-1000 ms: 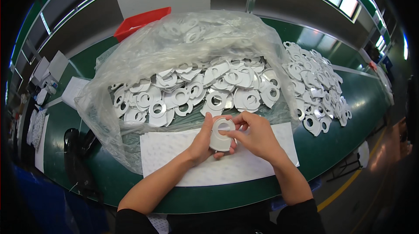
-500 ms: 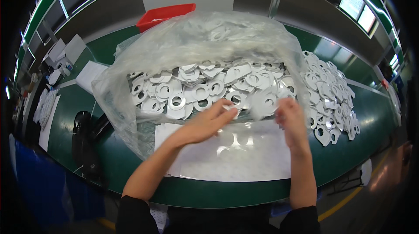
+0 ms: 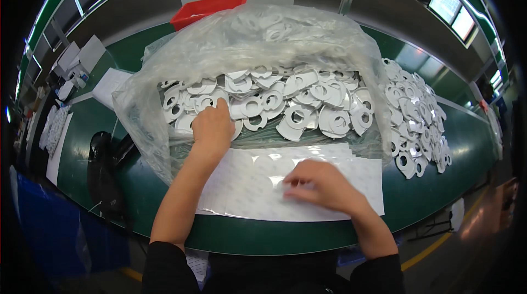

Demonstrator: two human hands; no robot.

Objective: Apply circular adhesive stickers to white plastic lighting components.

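Note:
Many flat white ring-shaped parts (image 3: 272,100) with an offset tab and a round hole lie heaped in the mouth of a clear plastic bag (image 3: 307,36). My left hand (image 3: 213,128) reaches onto the left side of the heap. Its index finger stretches out onto a part, while the other fingers are mostly hidden. Lower down, my right hand (image 3: 324,185) hovers over a stack of glossy, whitish sheets (image 3: 258,201). Its thumb and fingers are drawn together and slightly blurred; whatever is between them cannot be made out.
A second heap of white parts (image 3: 411,118) lies on the green table (image 3: 455,184) at the right. Behind the bag stands a red bin (image 3: 206,10). A black device (image 3: 103,173) rests at the left, near a white box (image 3: 112,86).
My left hand has moved up and left onto the heap. My right hand has come down and left from the bag's edge to the sheets. The sheets now extend farther right.

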